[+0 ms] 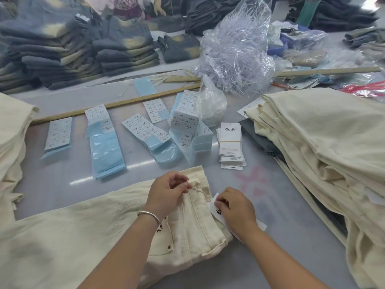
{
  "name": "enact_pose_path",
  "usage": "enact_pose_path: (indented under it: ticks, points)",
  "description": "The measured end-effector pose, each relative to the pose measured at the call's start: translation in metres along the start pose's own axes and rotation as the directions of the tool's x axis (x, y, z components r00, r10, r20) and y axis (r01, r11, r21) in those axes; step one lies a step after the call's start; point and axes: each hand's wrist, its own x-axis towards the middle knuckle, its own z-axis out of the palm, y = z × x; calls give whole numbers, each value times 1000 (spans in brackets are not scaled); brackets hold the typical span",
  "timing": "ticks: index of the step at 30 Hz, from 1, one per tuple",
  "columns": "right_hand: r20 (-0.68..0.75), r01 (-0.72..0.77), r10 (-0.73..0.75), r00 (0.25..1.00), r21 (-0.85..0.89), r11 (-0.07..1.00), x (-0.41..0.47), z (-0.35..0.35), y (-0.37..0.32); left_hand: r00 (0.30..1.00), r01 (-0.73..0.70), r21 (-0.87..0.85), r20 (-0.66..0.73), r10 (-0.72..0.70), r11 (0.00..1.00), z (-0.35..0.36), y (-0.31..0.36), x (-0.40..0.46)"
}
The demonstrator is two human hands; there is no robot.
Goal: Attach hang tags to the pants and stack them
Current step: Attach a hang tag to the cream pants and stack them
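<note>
A cream pair of pants lies flat on the table in front of me, waistband to the right. My left hand pinches a thin string at a belt loop on the waistband. My right hand grips a white hang tag with black characters, just off the waistband's edge. A banded bundle of white hang tags lies beyond the pants. On the right sits a tall stack of folded cream pants. Another cream stack stands at the left edge.
Several blue-backed sheets of size stickers are spread across the grey table. A clear bag of plastic tag strings stands behind them. Two long wooden rulers cross the table. Dark folded jeans are piled at the back.
</note>
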Motion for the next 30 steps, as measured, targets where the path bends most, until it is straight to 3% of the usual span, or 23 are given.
enact_pose_path:
  ticks: [2,4,6,8,11,15,19,30]
  points:
    - [27,-46,45,999,37,998,2,-7,-7,1000,-8,21,2,8,1000,0,2,-1]
    - [75,-167,154,985,242,956,7,-16,-16,999,-38,68,8,38,997,0,5,-3]
    - [214,-319,237,948,591,740,10,-27,-27,997,-70,109,25,68,992,2,9,-7]
    - [373,-418,189,908,789,450,11,-38,-39,994,-105,117,37,101,988,2,13,-12]
    - [466,-476,103,879,870,129,14,-47,-47,991,-131,107,30,128,986,3,18,-21]
    - [487,-483,52,872,873,-63,15,-43,-53,985,-175,131,12,175,976,1,22,-32]
    - [523,-516,35,851,848,-121,16,-36,-57,977,-215,105,32,213,971,1,25,-39]
    - [526,-526,7,850,850,29,17,-33,-57,970,-233,26,-59,234,972,3,27,-48]
